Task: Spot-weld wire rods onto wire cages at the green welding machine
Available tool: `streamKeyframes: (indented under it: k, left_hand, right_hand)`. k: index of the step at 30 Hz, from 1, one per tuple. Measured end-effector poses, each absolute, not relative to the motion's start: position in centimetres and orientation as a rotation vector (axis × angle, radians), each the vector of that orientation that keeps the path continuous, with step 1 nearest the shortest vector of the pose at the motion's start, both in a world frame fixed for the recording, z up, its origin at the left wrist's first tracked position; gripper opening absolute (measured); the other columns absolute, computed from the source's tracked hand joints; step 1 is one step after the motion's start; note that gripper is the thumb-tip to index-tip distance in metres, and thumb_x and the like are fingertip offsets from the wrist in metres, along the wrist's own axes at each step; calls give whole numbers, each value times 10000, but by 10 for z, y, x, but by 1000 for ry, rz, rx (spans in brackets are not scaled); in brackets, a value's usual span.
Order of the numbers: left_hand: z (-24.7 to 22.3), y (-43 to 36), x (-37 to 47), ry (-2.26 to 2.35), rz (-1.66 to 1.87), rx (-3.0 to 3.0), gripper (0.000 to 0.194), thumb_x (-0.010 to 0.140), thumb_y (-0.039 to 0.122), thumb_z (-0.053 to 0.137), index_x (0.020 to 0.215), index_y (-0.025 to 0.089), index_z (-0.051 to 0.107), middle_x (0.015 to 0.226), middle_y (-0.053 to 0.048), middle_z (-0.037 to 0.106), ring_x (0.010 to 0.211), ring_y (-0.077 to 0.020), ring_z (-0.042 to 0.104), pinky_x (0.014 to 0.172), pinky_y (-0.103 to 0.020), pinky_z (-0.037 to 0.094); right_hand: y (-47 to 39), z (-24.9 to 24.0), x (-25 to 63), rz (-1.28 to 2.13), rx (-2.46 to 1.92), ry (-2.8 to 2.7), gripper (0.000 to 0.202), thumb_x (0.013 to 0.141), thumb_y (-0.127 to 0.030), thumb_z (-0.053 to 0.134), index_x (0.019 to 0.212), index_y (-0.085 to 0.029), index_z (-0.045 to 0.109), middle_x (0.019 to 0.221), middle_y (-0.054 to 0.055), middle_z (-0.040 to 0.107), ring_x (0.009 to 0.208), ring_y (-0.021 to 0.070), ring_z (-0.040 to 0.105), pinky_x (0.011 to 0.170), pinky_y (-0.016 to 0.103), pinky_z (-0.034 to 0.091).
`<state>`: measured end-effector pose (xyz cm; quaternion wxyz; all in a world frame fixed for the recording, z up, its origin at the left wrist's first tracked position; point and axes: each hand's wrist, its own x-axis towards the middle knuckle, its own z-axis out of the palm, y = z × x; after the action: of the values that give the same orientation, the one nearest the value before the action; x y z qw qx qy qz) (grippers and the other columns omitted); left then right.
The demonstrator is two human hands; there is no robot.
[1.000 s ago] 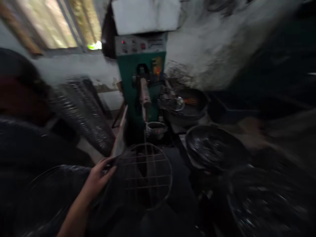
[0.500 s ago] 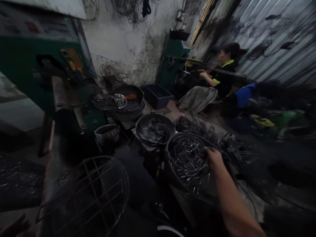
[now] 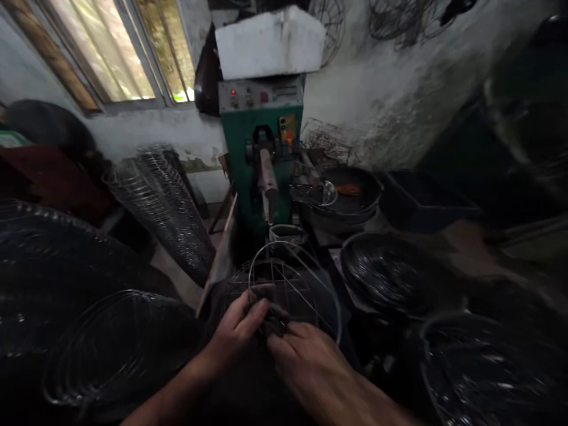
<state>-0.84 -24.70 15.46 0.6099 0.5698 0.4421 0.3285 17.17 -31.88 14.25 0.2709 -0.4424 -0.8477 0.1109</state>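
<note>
Close together in the middle of the head view are my left hand (image 3: 242, 319) and my right hand (image 3: 306, 355), both with fingers closed. A thin wire ring (image 3: 284, 242) rises from between them and arcs up and to the right. My left thumb presses on it near its left side, and my right fingers pinch beside it. Blur hides exactly what lies between the fingertips. Just behind the hands is a round wire grid (image 3: 284, 266), partly covered by them and the ring.
Ahead stands a green machine (image 3: 233, 136) with a horizontal arm (image 3: 267, 171). Right of it are a wide pan (image 3: 377, 189), coiled wire (image 3: 381, 272) and a basin of wire pieces (image 3: 483, 355). Stacked wire racks (image 3: 168, 219) lean at left, near wire rings (image 3: 97, 355).
My view has swung left, away from the seated co-worker. My right hand has left the wire basin and joined my left hand at the centre, where a wire ring is now held.
</note>
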Motion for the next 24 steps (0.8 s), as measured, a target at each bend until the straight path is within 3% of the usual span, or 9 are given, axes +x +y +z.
streamKeyframes:
  k: [3, 7, 11, 16, 19, 21, 24]
  left_hand:
    - [139, -251, -22, 1131, 837, 1134, 576, 782, 639, 629, 1113, 168, 654, 1078, -114, 721, 992, -264, 689, 874, -350, 570]
    - [116, -250, -34, 1051, 788, 1014, 608, 781, 708, 580, 1038, 158, 612, 815, -88, 724, 574, -190, 674, 554, -294, 540]
    - [104, -241, -29, 963, 799, 894, 558, 784, 680, 604, 945, 146, 583, 731, -76, 708, 449, -152, 612, 467, -252, 470]
    - [116, -229, -37, 1009, 838, 925, 511, 818, 592, 610, 1080, 155, 574, 830, -84, 731, 521, -154, 642, 527, -262, 505]
    - [122, -219, -54, 1118, 910, 1183, 428, 821, 477, 634, 1103, 156, 600, 1001, -98, 730, 839, -220, 705, 746, -316, 566]
    - [118, -213, -67, 1265, 922, 1481, 383, 828, 420, 625, 1122, 174, 623, 1069, -85, 719, 1014, -247, 672, 905, -355, 536]
    - [104, -207, -81, 1570, 840, 1829, 349, 881, 389, 545, 1167, 205, 625, 1062, -74, 722, 1029, -258, 669, 961, -397, 507]
  right_hand:
    - [-299, 143, 178, 285, -1172, -2269, 298, 948, -276, 457, 1161, -301, 665, 967, 8, 754, 922, 195, 693, 845, 309, 573]
    - [-264, 136, 227, 146, -1587, -1895, 400, 945, -377, 429, 1206, -173, 653, 1204, 127, 684, 1116, 287, 633, 950, 457, 530]
    - [-246, 119, 255, 467, -1764, -1727, 461, 907, -484, 441, 1094, -168, 721, 1036, 113, 751, 981, 295, 697, 880, 439, 567]
    - [-249, 115, 250, 578, -1759, -1583, 466, 905, -468, 469, 1203, -184, 687, 1064, 92, 753, 948, 268, 720, 774, 347, 602]
    - [-243, 118, 239, 509, -1753, -1668, 473, 930, -412, 429, 1297, -195, 632, 1131, 79, 733, 1004, 257, 707, 826, 354, 593]
    - [-237, 119, 229, 470, -1824, -1739, 469, 950, -365, 383, 1336, -213, 604, 1105, 69, 742, 980, 260, 716, 816, 369, 594]
    - [-230, 118, 217, 407, -2021, -1858, 483, 965, -309, 335, 1392, -247, 552, 980, 60, 771, 824, 274, 742, 703, 387, 600]
